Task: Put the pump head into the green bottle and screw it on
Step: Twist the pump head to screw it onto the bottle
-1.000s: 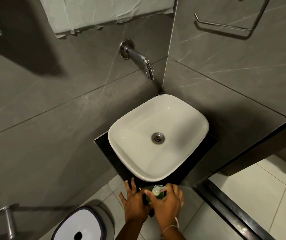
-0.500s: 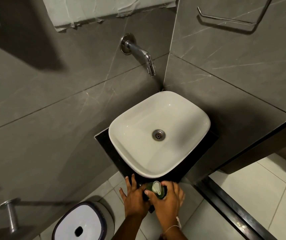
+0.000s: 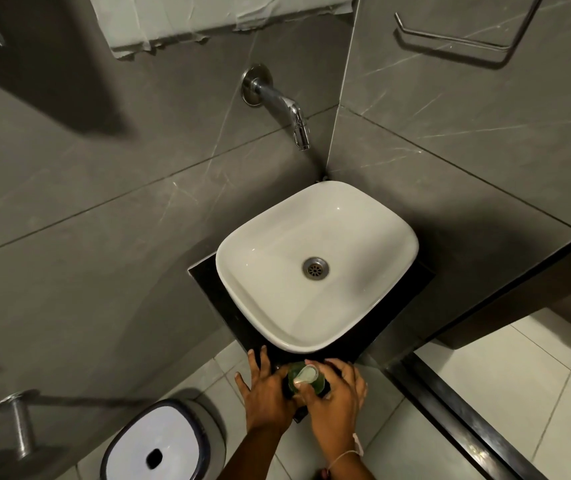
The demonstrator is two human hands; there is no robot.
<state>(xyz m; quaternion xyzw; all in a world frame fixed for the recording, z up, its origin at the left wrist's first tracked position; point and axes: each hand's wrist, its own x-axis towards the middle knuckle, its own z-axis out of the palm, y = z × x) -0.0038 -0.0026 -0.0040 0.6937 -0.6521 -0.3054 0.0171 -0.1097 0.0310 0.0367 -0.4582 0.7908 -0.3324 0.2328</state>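
Note:
The green bottle (image 3: 315, 386) stands on the front corner of the dark counter (image 3: 214, 292), just below the basin. A white pump head (image 3: 306, 373) sits on top of the bottle. My left hand (image 3: 266, 396) presses against the bottle's left side with its fingers spread. My right hand (image 3: 334, 400) wraps around the bottle's neck from the right, fingertips at the pump head's base. Most of the bottle's body is hidden between the hands.
A white square basin (image 3: 374, 230) with a metal drain (image 3: 315, 268) fills the counter behind the bottle. A chrome tap (image 3: 282, 105) juts from the grey wall above. A white-lidded bin (image 3: 154, 445) stands on the floor at lower left.
The pump head has turned a little on the bottle under my right fingers. Both hands stay on the bottle; the view has shifted slightly.

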